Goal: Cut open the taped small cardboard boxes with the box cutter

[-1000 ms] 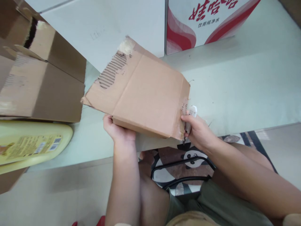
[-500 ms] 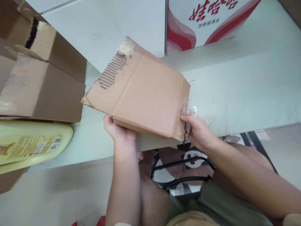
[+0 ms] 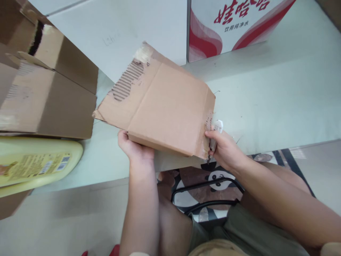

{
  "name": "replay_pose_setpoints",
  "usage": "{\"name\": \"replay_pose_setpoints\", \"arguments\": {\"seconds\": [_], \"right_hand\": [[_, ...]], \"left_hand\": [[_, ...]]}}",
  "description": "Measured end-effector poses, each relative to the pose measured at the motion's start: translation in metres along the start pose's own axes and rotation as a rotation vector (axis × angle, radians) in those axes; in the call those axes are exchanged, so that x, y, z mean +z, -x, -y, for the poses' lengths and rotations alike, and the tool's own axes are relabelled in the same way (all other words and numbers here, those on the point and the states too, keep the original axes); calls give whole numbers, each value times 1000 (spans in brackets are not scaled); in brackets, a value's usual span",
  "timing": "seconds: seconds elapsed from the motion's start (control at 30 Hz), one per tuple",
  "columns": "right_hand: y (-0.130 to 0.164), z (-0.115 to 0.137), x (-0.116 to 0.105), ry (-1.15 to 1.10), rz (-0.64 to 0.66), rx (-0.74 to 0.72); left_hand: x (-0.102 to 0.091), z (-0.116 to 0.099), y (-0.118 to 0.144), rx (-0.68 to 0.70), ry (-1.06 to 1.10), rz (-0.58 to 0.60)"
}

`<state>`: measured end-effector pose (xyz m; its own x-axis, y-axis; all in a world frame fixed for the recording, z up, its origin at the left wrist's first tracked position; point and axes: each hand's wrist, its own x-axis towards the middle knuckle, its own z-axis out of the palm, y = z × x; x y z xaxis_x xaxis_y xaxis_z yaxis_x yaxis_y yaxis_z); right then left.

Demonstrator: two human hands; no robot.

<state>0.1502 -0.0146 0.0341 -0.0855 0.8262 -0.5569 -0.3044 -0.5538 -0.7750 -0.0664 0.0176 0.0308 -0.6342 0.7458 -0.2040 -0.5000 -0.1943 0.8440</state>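
A brown cardboard box [image 3: 167, 106], tilted, is held above the pale table in the head view. Its left flap [image 3: 125, 85] is torn, with ribbed corrugation showing. My left hand [image 3: 135, 145] grips the box's near left corner from below; most of its fingers are hidden under the cardboard. My right hand [image 3: 223, 145] is closed around a white and grey utility knife [image 3: 217, 127], its dark tip pointing down toward my lap. The thumb of that hand presses on the box's right edge, close to some torn print.
Open cardboard boxes [image 3: 66, 103] stand at the left, beside a yellow bottle [image 3: 39, 163] lying on its side. Behind are a large white box [image 3: 119, 28] and a white and red carton [image 3: 229, 32]. The pale table [image 3: 279, 103] ends just before my lap.
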Motion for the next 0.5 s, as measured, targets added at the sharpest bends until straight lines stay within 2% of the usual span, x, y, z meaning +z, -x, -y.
{"name": "replay_pose_setpoints", "arguments": {"seconds": [0.5], "right_hand": [[0,0,0,12,4,-3]], "left_hand": [[3,-2,3,-6,16,17]]}}
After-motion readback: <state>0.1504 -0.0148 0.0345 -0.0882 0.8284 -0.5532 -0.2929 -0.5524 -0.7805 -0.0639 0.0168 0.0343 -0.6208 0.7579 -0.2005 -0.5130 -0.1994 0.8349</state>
